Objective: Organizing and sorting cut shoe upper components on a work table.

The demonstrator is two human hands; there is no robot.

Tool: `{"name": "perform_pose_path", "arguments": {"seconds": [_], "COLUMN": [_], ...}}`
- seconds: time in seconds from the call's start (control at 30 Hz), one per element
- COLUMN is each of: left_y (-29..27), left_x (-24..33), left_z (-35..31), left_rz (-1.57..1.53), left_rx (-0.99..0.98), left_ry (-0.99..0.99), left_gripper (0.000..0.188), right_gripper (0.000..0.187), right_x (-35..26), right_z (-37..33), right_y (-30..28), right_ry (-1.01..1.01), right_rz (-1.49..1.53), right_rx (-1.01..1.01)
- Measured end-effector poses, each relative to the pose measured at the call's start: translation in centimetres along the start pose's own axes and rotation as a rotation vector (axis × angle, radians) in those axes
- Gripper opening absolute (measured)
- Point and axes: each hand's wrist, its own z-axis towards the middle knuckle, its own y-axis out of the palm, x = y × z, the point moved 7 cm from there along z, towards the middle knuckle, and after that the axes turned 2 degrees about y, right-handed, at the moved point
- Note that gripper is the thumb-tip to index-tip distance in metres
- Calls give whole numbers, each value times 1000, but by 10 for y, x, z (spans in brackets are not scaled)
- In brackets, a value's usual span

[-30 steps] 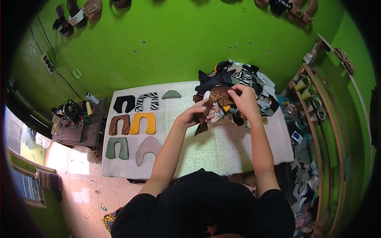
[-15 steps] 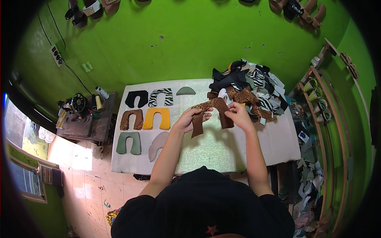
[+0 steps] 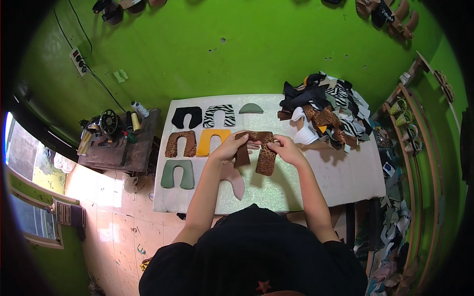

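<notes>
Above the table, my left hand (image 3: 231, 148) and my right hand (image 3: 288, 151) hold a brown leopard-print U-shaped piece (image 3: 265, 161) of leather-like material, both hands closed on it. Its right leg shows the spotted face, while the left leg shows plain brown. Left of my hands, U-shaped pieces lie in rows: black (image 3: 187, 110), zebra-striped (image 3: 218, 109), leopard-print (image 3: 173, 143), yellow (image 3: 203, 144) and grey-green (image 3: 169, 174). A pale pink curved piece (image 3: 236, 186) is partly hidden under my left forearm. Farther back sits a grey-green half-moon piece (image 3: 252, 109).
A heap of mixed scraps (image 3: 323, 106) covers the back right of the white-topped table (image 3: 340, 180). A sewing machine (image 3: 109, 122) with thread spools (image 3: 136, 121) stands to the left. At the right, a wooden rack (image 3: 414, 158) holds sandals (image 3: 402, 117) above more scraps.
Both hands have carried the leopard-print piece left and toward me, away from the scrap heap. Its right leg has turned from the plain brown side to the spotted side. The view has shifted slightly.
</notes>
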Motion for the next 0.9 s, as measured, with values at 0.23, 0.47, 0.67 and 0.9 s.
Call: {"name": "perform_pose_path", "arguments": {"seconds": [0.23, 0.47, 0.67, 0.9], "left_y": [-54, -115, -172, -276], "left_x": [-20, -83, -82, -84], "left_z": [-30, -79, -105, -134], "left_rz": [-113, -199, -267, 266], "left_rx": [88, 205, 479, 864], "left_ry": [-88, -226, -120, 79], "left_gripper": [33, 23, 19, 22], "right_gripper": [13, 12, 13, 33], "right_x": [3, 8, 25, 67], "right_z": [31, 69, 111, 160], "right_y": [36, 85, 139, 206], "right_ry": [22, 47, 74, 54], "right_rz": [-38, -67, -136, -332], "right_rx": [-90, -137, -156, -210]}}
